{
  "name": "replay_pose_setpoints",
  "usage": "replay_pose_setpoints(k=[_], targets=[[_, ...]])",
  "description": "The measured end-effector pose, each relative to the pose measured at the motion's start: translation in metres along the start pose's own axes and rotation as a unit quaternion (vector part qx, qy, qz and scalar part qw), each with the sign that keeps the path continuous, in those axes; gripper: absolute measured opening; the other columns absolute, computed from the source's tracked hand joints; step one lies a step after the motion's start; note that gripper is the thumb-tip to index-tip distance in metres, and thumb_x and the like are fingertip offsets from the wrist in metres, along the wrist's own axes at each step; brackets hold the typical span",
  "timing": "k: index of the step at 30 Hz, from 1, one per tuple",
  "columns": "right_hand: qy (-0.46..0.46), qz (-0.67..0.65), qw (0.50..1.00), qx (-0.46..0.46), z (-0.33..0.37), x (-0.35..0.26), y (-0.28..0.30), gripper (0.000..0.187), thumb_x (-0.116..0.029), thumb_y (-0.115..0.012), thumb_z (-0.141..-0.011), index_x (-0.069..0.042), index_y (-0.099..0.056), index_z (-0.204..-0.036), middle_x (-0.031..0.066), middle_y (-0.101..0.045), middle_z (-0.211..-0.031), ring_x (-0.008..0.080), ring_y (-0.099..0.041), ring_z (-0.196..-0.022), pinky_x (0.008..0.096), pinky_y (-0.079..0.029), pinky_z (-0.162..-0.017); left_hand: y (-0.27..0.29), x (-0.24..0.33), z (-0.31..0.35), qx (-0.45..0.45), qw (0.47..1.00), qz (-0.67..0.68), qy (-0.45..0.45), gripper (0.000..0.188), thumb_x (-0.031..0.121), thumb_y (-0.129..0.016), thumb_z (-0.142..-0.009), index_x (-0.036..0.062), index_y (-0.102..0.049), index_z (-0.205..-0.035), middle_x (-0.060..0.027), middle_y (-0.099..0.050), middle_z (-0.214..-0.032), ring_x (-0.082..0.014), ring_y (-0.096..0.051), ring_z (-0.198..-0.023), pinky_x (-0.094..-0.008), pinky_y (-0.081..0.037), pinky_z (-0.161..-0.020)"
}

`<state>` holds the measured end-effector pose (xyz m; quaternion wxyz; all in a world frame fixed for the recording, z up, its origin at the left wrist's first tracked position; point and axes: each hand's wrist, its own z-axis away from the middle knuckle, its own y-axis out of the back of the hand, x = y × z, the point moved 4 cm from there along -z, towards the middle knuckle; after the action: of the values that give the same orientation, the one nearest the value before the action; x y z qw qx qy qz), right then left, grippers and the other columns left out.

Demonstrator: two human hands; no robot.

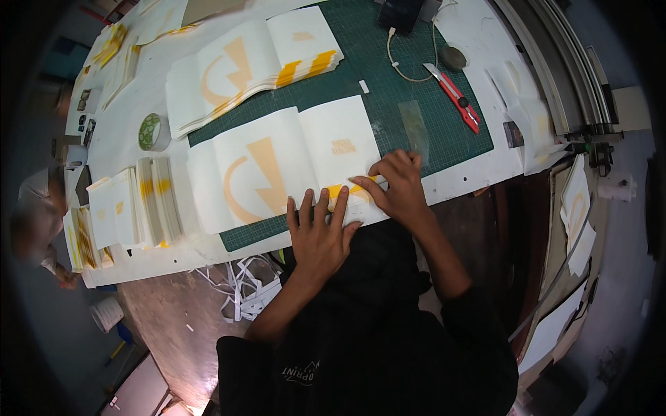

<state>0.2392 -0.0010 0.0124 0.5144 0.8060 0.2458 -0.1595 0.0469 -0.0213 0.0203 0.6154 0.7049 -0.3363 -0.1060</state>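
A white printed sheet [208, 170] with pale orange shapes lies on the green cutting mat [458, 142] in front of me, creased down its length. My left hand [318, 232] rests flat on its near edge, fingers spread. At the near right corner, my right hand [401, 191] has thumb and forefinger closed on the sheet's edge, where a folded yellow strip [336, 189] shows between the hands. Behind it sits a stack of similar sheets [243, 62] with yellow edges.
A red utility knife [458, 100] with its blade out, a clear plastic strip [414, 128] and a cable [395, 66] lie to the right. At left are a tape roll [150, 132] and folded printed stacks [142, 201]. White paper offcuts [251, 291] hang below the table edge.
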Motion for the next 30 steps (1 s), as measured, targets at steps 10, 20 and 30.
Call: replay_pose_setpoints(k=[10,20,30], targets=[[-0.042,0.146,0.985,0.08,0.009,0.016,0.022,0.038,-0.039,-0.09,-0.08,-0.01,-0.066,-0.085,0.0038,-0.062,-0.09,0.0238,-0.057,-0.092,0.0473,-0.035,-0.089,0.008,0.003,-0.008,0.014,1.0,-0.015,-0.005,0.054,0.038,-0.072,-0.096,0.0135,-0.063,-0.143,-0.0187,-0.06,-0.13,-0.0412,-0.051,-0.128,-0.0629,-0.032,-0.114],[-0.276,0.191,0.937,0.097,-0.027,0.059,0.039,0.047,-0.04,-0.082,-0.089,0.002,-0.067,-0.102,0.0186,-0.06,-0.098,0.0352,-0.056,-0.107,0.0523,-0.037,-0.09,0.019,-0.018,-0.08,-0.042,0.992,0.11,-0.053,0.023,0.027,-0.084,-0.086,0.0049,-0.077,-0.084,-0.007,-0.065,-0.099,-0.0275,-0.057,-0.098,-0.0433,-0.043,-0.088],[-0.319,-0.087,0.939,0.097,0.003,0.036,0.054,0.034,-0.016,-0.073,-0.096,0.001,-0.057,-0.121,0.0215,-0.07,-0.083,0.0384,-0.072,-0.072,0.0464,-0.053,-0.065,0.006,-0.03,-0.089,-0.081,0.981,0.179,-0.01,0.026,0.026,-0.088,-0.081,0.0084,-0.073,-0.093,-0.0062,-0.067,-0.093,-0.0271,-0.06,-0.092,-0.0412,-0.042,-0.085]])
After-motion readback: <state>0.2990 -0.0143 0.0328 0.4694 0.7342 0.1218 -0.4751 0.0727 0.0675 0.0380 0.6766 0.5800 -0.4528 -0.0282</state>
